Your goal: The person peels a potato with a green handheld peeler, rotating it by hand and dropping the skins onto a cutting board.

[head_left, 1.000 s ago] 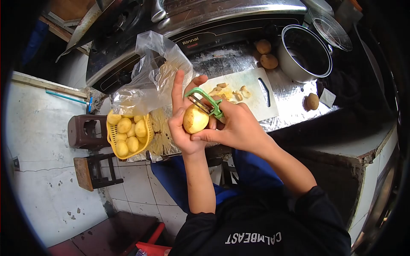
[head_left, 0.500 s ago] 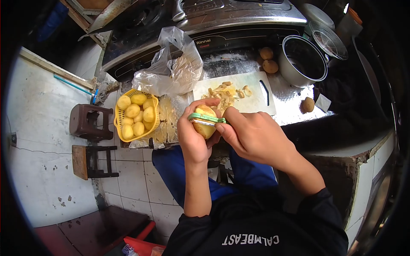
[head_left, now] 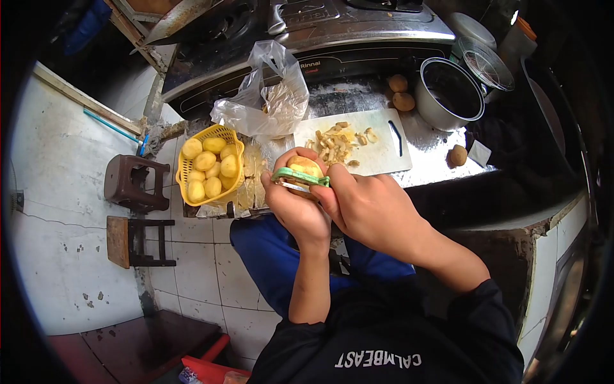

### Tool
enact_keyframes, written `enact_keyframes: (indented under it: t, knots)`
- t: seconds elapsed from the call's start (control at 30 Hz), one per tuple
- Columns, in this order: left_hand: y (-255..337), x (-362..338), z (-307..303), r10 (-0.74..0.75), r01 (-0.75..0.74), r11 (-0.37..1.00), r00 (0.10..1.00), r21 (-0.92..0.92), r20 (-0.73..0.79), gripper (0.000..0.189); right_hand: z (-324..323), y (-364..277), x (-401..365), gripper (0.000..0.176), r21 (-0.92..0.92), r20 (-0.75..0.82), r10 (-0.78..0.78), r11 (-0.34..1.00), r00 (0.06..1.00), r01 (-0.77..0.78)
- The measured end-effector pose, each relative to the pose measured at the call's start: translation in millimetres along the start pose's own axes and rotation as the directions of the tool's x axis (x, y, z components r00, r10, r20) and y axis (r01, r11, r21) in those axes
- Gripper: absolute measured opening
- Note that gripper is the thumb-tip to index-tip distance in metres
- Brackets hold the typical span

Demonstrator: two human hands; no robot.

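Observation:
My left hand (head_left: 298, 208) is wrapped round a partly peeled potato (head_left: 306, 166), whose yellow flesh shows beside a patch of brown skin. In my right hand (head_left: 368, 203) is a green-framed peeler (head_left: 300, 176), its blade lying across the potato. Both hands are above the near edge of a white cutting board (head_left: 381, 148). Potato peelings (head_left: 334, 142) are heaped on the board. To the left, a yellow plastic basket (head_left: 239, 168) holds several peeled potatoes (head_left: 204, 160).
A clear plastic bag (head_left: 263, 110) stands behind the basket, before a stove (head_left: 358, 35). Unpeeled potatoes (head_left: 403, 101) lie beside a metal pot (head_left: 449, 96). Another unpeeled potato (head_left: 458, 155) is at the right, next to a white packet (head_left: 479, 153). Stools (head_left: 135, 182) stand at the left.
My left hand and the potato have tilted and shifted slightly. The peeler has moved a little left across the potato, still in my right hand.

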State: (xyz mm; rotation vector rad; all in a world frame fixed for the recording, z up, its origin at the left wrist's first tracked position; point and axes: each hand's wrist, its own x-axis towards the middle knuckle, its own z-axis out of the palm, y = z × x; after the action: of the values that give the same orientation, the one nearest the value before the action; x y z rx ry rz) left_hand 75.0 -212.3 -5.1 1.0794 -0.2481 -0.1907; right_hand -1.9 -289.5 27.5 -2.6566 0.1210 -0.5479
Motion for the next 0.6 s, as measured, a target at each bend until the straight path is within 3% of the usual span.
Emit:
enact_keyframes:
  t: [0.07,0.1,0.2,0.27,0.43,0.5,0.6]
  knots:
    - [2,-2,1,0.215,-0.195,0.902,0.976,0.385,-0.011,0.062,0,-3,1,0.029,0.017,-0.011,0.016,1.0,1.0,-0.016]
    - [3,-3,1,0.213,-0.193,0.902,0.977,0.386,-0.009,0.062,0,-5,2,0.029,0.019,-0.01,0.019,1.0,1.0,-0.019]
    - [5,-1,5,0.184,-0.155,0.92,0.982,0.36,-0.049,0.054,-1,-13,5,0.029,0.028,-0.004,0.055,0.998,0.998,-0.055]
    - [8,-1,12,0.05,-0.072,0.994,0.97,-0.083,-0.239,0.047,0,-20,5,0.029,0.052,-0.019,0.096,0.994,0.995,-0.095]
    - [1,1,10,0.255,-0.254,0.967,0.94,0.034,-0.227,0.05,3,-30,3,0.028,0.094,-0.038,0.118,0.989,0.992,-0.114]
    - [2,1,14,0.252,-0.27,0.963,0.912,-0.011,-0.322,0.052,6,-34,0,0.027,0.133,-0.061,0.131,0.984,0.99,-0.122]
    - [-4,4,2,0.265,-0.303,0.941,0.936,-0.148,-0.231,0.049,5,-36,3,0.027,0.154,-0.07,0.14,0.98,0.988,-0.128]
